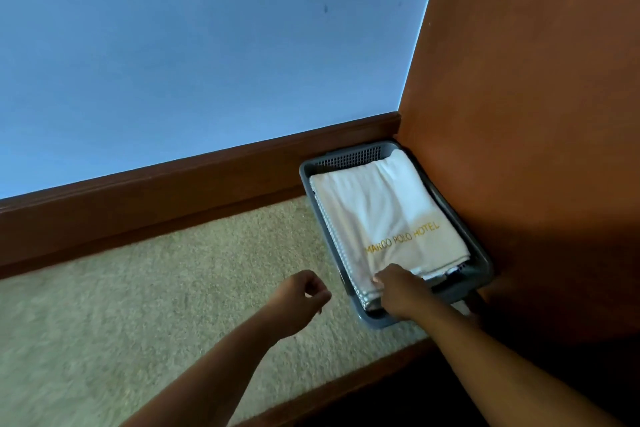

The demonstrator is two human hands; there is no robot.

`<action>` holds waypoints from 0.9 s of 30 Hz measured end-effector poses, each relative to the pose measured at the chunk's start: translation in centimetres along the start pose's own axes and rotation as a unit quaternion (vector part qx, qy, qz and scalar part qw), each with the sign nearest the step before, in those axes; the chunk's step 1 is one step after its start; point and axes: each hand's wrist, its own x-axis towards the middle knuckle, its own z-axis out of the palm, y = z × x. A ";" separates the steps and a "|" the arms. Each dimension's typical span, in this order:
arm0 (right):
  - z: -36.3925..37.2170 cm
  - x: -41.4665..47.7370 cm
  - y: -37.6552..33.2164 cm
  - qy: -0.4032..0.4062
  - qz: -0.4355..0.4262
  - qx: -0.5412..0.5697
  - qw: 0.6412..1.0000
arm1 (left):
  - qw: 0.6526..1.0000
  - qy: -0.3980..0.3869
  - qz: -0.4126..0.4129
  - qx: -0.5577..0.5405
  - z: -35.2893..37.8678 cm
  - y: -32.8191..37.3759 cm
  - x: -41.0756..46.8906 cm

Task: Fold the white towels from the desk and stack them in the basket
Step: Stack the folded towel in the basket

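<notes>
A grey plastic basket (349,159) stands on the carpet in the corner of the room. Inside it lies a stack of folded white towels. The top towel (377,204) bears gold lettering, and a waffle-textured towel edge (334,236) shows beneath it on the left. My right hand (398,291) reaches into the basket's near end, its fingers curled over the near left corner of the top towel. To the left of the basket, my left hand (301,295) hovers over the carpet with fingers loosely curled, holding nothing.
Beige carpet (156,305) covers the floor. A dark wooden skirting board (173,191) runs under the pale wall behind the basket. An orange-brown wall (519,114) borders the basket on the right. A dark wooden edge (363,388) crosses the bottom of the view.
</notes>
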 end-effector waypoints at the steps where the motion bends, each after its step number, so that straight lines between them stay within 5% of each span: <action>1: 0.1 -0.6 -0.6 0.043 0.018 0.035 0.998 | 1.000 -0.007 0.008 -0.001 -0.5 -0.3 -0.5; 9: 1.4 -8.5 -11.1 0.263 -0.024 0.204 0.943 | 0.994 -0.065 0.080 0.024 -9.2 -4.3 -6.4; 20: 3.1 -20.7 -23.1 0.298 -0.071 0.200 0.931 | 0.989 -0.040 0.120 -0.072 -19.6 -5.4 -16.0; 27: -0.8 -26.3 -29.0 0.332 -0.161 0.153 0.917 | 0.971 0.090 0.151 -0.160 -23.8 -7.5 -25.9</action>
